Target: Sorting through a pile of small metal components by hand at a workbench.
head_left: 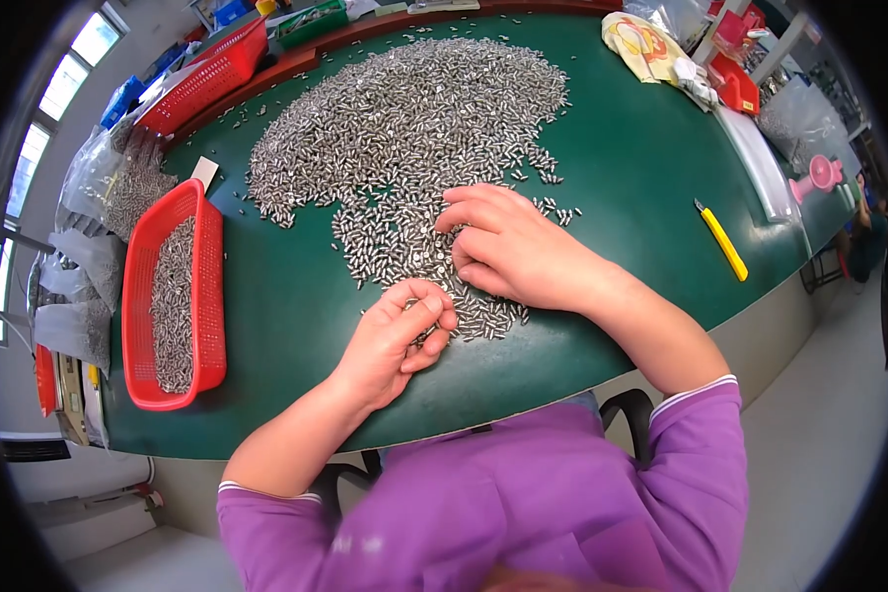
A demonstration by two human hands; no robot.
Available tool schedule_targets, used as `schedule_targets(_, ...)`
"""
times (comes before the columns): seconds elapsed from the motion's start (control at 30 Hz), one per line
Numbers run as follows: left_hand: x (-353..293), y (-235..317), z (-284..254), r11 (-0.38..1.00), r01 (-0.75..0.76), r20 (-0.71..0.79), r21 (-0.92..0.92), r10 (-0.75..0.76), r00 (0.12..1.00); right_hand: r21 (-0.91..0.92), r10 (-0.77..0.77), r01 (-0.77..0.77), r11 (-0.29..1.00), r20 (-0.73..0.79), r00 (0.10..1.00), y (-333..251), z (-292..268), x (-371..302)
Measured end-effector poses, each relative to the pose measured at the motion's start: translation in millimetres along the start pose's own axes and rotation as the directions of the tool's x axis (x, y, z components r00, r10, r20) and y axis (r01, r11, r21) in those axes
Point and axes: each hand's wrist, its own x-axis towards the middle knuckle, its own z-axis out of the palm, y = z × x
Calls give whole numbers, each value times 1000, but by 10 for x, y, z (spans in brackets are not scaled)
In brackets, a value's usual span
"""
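A large heap of small, shiny, spindle-shaped metal pieces (pixel 405 118) covers the middle of the green table (pixel 641 217), and its narrow tail runs toward the near edge. At the left side of that tail is my left hand (pixel 395 340), closed with the thumb against the curled fingers. A few metal pieces show in the gap between thumb and fingers. My right hand (pixel 513 247) rests palm down over the tail's right side. Its fingers are bent and drawn together among the pieces, and the fingertips are partly hidden, so what they hold cannot be made out.
To the left stands a red plastic basket (pixel 219 286) with more metal pieces inside. Clear bags of pieces (pixel 74 286) lie beyond it. A yellow utility knife (pixel 724 242) lies at the right. Another red basket (pixel 202 84) and a yellow printed bag (pixel 641 44) sit farther back.
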Motion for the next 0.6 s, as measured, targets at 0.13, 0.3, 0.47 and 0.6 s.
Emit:
schedule_targets(0.13,-5,-1,-14,999,5,12,-45,-5,1000,-7,-4,4,1000,15,1000,-16,-28,-20)
schedule_targets(0.3,-1,10,-24,997,3,5,-73,-3,1000,-1,-25,25,1000,36,999,-2,11,-15)
schedule_targets(0.47,-2,1,-45,997,-17,35,-81,20,999,97,36,-38,995,17,999,-19,14,1)
schedule_targets(0.6,-2,-13,-11,996,-6,5,-85,7,1000,559,142,-139,817,38,989,-149,-51,2)
